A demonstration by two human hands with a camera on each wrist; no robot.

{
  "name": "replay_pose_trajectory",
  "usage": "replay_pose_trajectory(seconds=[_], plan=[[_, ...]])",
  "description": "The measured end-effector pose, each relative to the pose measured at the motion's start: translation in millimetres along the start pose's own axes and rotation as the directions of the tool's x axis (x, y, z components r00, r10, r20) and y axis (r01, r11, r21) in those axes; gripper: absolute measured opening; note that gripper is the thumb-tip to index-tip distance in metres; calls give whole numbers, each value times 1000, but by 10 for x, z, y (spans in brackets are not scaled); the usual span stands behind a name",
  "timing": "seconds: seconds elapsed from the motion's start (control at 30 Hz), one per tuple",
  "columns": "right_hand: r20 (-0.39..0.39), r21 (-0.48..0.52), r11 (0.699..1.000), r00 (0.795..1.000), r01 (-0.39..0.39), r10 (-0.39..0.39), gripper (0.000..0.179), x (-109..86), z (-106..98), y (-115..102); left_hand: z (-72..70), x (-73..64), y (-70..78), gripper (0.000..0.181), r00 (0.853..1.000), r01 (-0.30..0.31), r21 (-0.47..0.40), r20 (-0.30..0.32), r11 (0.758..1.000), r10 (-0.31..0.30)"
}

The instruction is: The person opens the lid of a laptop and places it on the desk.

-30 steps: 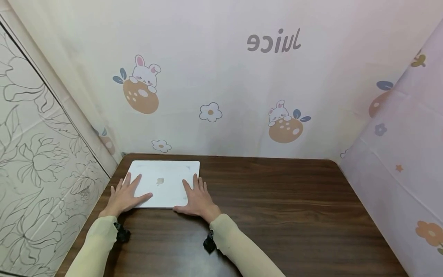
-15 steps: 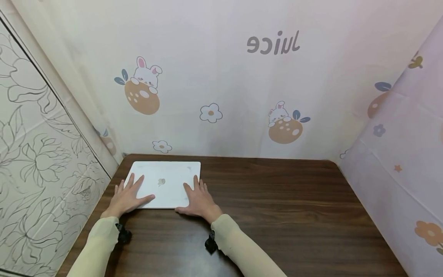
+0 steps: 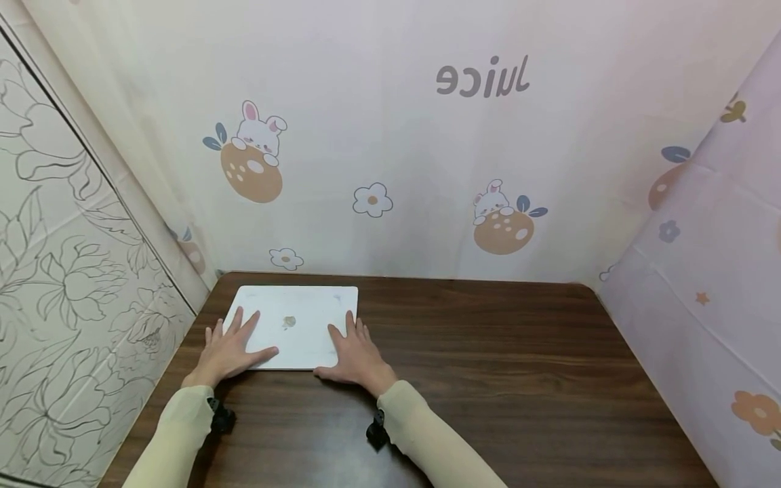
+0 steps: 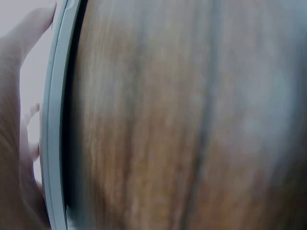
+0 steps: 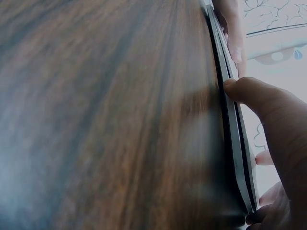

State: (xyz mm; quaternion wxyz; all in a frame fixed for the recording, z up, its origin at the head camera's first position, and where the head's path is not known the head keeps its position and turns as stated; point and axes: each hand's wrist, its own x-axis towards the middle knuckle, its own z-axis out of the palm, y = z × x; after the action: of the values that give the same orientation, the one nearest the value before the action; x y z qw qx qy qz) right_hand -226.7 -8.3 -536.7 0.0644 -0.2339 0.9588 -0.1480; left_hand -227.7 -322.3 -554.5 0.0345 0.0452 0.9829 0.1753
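Observation:
A silver laptop (image 3: 299, 335) with an apple logo lies with its lid down at the back left of the table. My left hand (image 3: 224, 356) spreads over its left side, fingers straight on the lid and thumb near the front edge. On the right, my right hand (image 3: 356, 359) covers the front corner with extended fingers. The right wrist view shows that thumb's tip (image 5: 231, 84) against the laptop's front edge, where a dark seam runs between lid and base. In the left wrist view, the laptop's edge (image 4: 55, 120) stands beside the left hand.
The dark brown wooden table (image 3: 500, 366) stretches to the right. A printed curtain (image 3: 415, 135) hangs right behind it, with another cloth on the right side. A panel with flower line drawings (image 3: 73, 285) stands along the left.
The laptop has slid slightly to the right under both hands, which moved along with it. The camera view has also shifted a little.

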Motion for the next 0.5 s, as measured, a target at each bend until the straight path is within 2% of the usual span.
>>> replay_pose_trajectory(seconds=[0.27,0.5], plan=[[-17,11,1000,1000,24,-24,99,-35,-1,32,13,-42,23,110,1000,-10,4,-12,1000,10],[-4,6,1000,1000,4,-4,109,17,16,76,-3,-5,9,109,1000,-11,-46,-11,999,11]])
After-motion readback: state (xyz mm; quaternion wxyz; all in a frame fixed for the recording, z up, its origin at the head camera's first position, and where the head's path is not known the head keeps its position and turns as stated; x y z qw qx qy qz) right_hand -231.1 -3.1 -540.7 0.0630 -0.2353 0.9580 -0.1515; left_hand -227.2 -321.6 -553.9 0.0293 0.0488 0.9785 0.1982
